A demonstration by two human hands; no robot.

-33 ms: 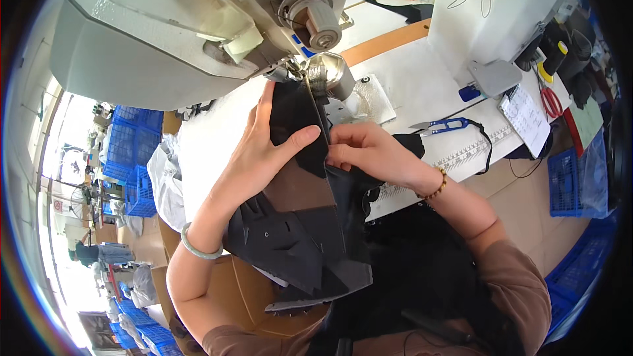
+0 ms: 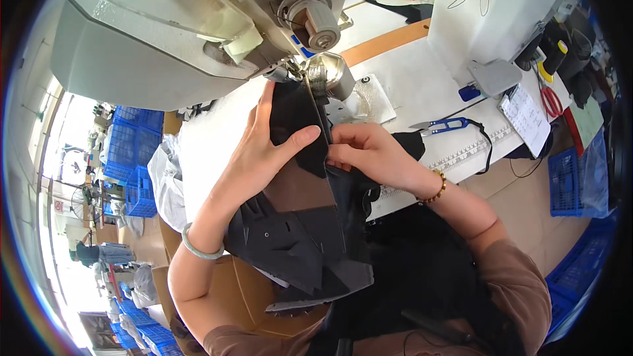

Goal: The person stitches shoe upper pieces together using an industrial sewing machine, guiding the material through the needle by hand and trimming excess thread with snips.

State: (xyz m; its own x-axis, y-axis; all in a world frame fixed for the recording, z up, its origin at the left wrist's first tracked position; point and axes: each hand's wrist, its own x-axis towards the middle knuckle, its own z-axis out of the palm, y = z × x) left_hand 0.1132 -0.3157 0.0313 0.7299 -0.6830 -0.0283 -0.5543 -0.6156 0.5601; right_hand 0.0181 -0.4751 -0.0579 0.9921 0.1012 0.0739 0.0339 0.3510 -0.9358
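A dark fabric piece (image 2: 283, 240), black and grey with a brown panel and a long stitched seam, runs from under the sewing machine's (image 2: 158, 59) needle area down toward my lap. On its upper part my left hand (image 2: 257, 155) lies flat, fingers stretched toward the needle and thumb spread near the seam. Just right of the seam, my right hand (image 2: 372, 153) pinches the fabric's edge between thumb and curled fingers. The needle itself is hidden behind the machine's parts. Lower down, the fabric hangs in loose folds over the table edge.
Blue thread snips (image 2: 448, 125) and a ruler strip (image 2: 478, 148) lie on the white table (image 2: 422, 86) to the right. Farther right are a written paper (image 2: 525, 118) and red-handled scissors (image 2: 551, 102). Blue crates (image 2: 140, 191) stand at left; an open cardboard box (image 2: 241, 296) sits below.
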